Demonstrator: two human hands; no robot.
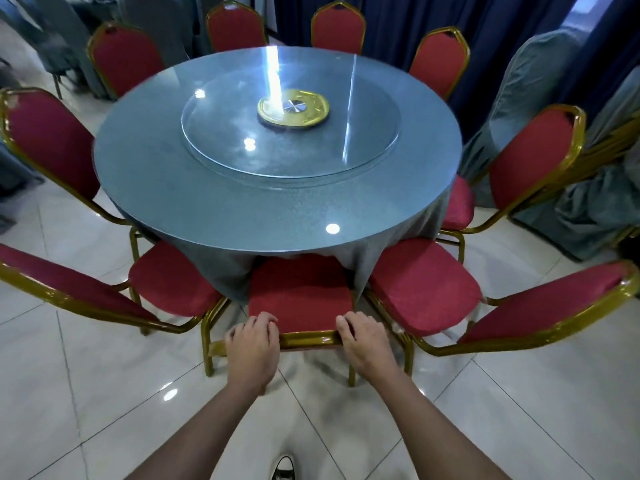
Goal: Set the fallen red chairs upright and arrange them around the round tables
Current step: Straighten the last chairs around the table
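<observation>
A red chair (300, 292) with a gold frame stands upright right in front of me, its seat tucked under the near edge of the round table (221, 216). My left hand (252, 348) and my right hand (363, 344) both grip the gold top rail of its backrest, fingers curled over the front. Two more red chairs flank it: one on the left (173, 278) and one on the right (426, 282), both upright. Several further red chairs ring the table, all upright.
The table has a grey cloth, a glass top and a glass turntable (291, 133) with a gold hub. Grey-covered chairs (540, 84) stand stacked at the right and back left. Dark blue curtains hang behind. The floor is glossy white tile; my shoe (284, 467) shows at the bottom.
</observation>
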